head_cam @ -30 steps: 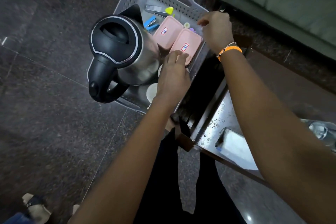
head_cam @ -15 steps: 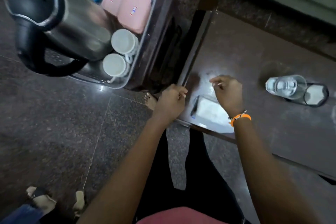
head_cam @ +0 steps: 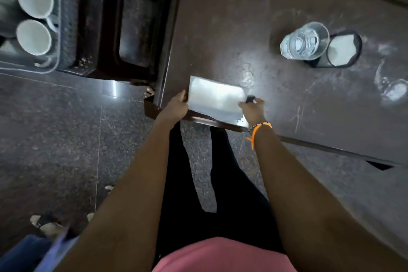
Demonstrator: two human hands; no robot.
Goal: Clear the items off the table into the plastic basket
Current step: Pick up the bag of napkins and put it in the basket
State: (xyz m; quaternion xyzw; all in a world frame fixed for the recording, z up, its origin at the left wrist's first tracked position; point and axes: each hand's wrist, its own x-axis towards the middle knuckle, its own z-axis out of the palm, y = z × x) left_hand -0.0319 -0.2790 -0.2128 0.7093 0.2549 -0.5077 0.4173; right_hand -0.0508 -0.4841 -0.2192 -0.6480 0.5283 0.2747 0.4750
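Grey perforated plastic basket (head_cam: 68, 17), upper left, on dark brown stool (head_cam: 132, 17): holds two white ceramic cups (head_cam: 35, 15), mouths sideways. Steel kettle, seen half second ago, now out of frame.

Dark brown glossy table (head_cam: 265, 17), scuffed, dusty: clear faceted drinking glass (head_cam: 304, 41) touching black round container (head_cam: 343, 49) with pale contents.

Flat rectangular reflective silver sheet (head_cam: 215, 97) at near table corner. Left hand (head_cam: 176, 106) grips left edge; right hand (head_cam: 252, 109), orange wristband (head_cam: 258, 129), pinches right edge. Both hands earlier only beside sheet.
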